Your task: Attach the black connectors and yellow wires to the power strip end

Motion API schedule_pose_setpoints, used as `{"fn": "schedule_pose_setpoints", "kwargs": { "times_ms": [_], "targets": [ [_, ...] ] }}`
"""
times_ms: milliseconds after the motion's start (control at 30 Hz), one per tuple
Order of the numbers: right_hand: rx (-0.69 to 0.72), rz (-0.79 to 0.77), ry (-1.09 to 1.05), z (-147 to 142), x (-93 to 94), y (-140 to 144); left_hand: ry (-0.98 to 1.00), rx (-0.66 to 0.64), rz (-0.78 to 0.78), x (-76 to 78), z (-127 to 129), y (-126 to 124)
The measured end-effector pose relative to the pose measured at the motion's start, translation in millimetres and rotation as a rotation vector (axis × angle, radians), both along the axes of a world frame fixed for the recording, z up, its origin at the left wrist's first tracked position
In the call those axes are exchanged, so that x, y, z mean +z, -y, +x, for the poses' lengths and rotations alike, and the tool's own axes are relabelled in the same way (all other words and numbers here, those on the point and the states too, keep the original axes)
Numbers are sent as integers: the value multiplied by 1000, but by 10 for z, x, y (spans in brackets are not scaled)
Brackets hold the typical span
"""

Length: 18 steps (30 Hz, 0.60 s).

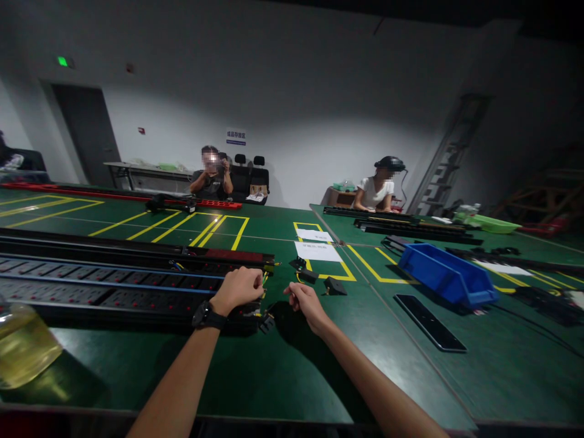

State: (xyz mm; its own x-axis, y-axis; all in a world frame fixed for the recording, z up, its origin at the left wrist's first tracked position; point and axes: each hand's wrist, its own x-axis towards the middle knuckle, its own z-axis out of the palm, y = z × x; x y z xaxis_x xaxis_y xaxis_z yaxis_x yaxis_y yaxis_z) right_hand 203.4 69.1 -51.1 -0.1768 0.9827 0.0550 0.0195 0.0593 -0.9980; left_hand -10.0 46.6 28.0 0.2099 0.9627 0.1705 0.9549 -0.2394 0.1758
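Observation:
My left hand (pixel 239 287), with a dark watch on the wrist, rests at the right end of a row of long black power strips (pixel 59 297). Its fingers are curled closed beside yellow-green wires (pixel 266 277); what they grip is hidden. To the right, over the green table, my right hand (pixel 305 303) has thumb and fingers drawn together; anything between them is too small to make out. A small black end piece (pixel 266 323) with wires lies below my left hand. Small black parts (pixel 335 286) lie just beyond my right hand.
A blue bin (pixel 444 277) and a phone (pixel 429 322) lie to the right. A jar of yellow liquid (pixel 25 347) stands at the left front. Paper sheets (pixel 318 251) lie ahead on yellow-taped table marks. Two people (pixel 212 176) sit across the table.

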Motion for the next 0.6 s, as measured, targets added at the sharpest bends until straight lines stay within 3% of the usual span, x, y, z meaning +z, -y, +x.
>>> {"fn": "schedule_pose_setpoints", "kwargs": {
  "times_ms": [600],
  "targets": [
    [9,12,22,-2,-25,-5,-42,-141,-7,-80,41,-26]
  ]
}}
